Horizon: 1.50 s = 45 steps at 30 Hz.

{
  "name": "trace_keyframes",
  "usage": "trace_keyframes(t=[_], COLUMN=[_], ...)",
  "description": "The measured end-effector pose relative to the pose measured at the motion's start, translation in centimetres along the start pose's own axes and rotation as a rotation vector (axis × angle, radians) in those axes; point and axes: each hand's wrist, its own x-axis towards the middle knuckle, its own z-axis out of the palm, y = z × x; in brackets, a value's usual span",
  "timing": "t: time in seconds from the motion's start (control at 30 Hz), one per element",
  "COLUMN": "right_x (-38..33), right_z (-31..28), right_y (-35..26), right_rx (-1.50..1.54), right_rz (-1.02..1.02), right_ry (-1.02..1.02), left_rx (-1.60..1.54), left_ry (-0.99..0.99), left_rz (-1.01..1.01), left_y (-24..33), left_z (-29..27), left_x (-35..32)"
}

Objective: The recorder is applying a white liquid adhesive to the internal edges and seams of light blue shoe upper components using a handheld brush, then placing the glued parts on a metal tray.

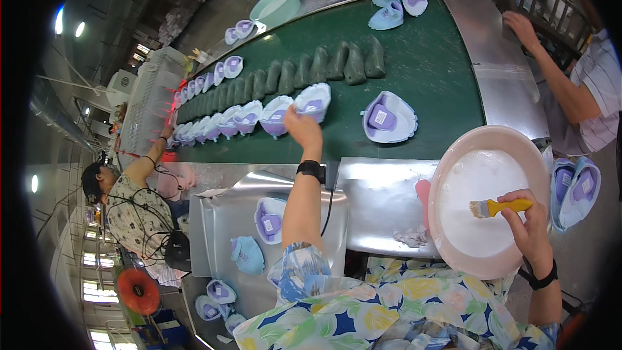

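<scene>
My left hand [302,128] reaches out over the green conveyor belt [427,71] and grips a white and purple shoe upper [313,101] at the end of a row of the same pieces. My right hand [528,223] holds a small brush with a yellow handle [499,207], its bristles resting inside a pink basin [489,201] of white glue. Another purple shoe upper [387,117] lies alone on the belt to the right of my left hand.
A row of dark green shoe lasts [311,68] lies on the belt's far side. A metal tray [223,220] holds more uppers. Further uppers [575,189] sit right of the basin. One person [126,204] works at the left, another [570,84] at the right.
</scene>
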Motion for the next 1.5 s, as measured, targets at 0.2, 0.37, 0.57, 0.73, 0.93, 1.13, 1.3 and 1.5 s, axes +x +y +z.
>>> trace_keyframes(t=[0.2, 0.37, 0.57, 0.73, 0.93, 1.13, 1.3, 1.5], right_x=[1.3, 0.0, 0.4, 0.0, -1.2, -1.3, 1.1, 1.7], right_z=[0.6, 0.2, 0.5, 3.3, 0.4, -5.2, -5.6, -4.1], right_y=[-0.7, 0.9, 1.8, 1.0, 1.4, 2.3, -1.4, -1.9], right_rx=[-0.033, -0.067, 0.048, -0.070, -0.189, -0.174, 0.149, 0.140], right_rz=[-0.012, -0.052, -0.031, -0.156, -0.230, -0.271, -0.439, -0.483], right_ry=[-0.065, -0.027, -0.060, -0.390, -0.313, 0.032, 0.140, 0.275], left_rx=[0.257, -0.396, -0.110, -0.375, -0.047, -0.763, -0.974, -1.070], left_ry=[-0.992, -0.582, -1.144, -1.558, -1.309, -1.225, -1.432, -1.311], left_rz=[-0.136, 0.017, 1.079, 0.120, 0.694, 0.077, -0.430, -0.278], left_y=[11.4, 16.3, 10.5, 13.4, 13.1, 15.7, 22.7, 26.4], left_z=[3.5, -4.8, -18.7, -20.0, -17.5, -20.1, -22.7, -21.1], left_x=[-7.5, -7.2, -11.1, -11.0, -12.7, -6.4, -8.4, -12.5])
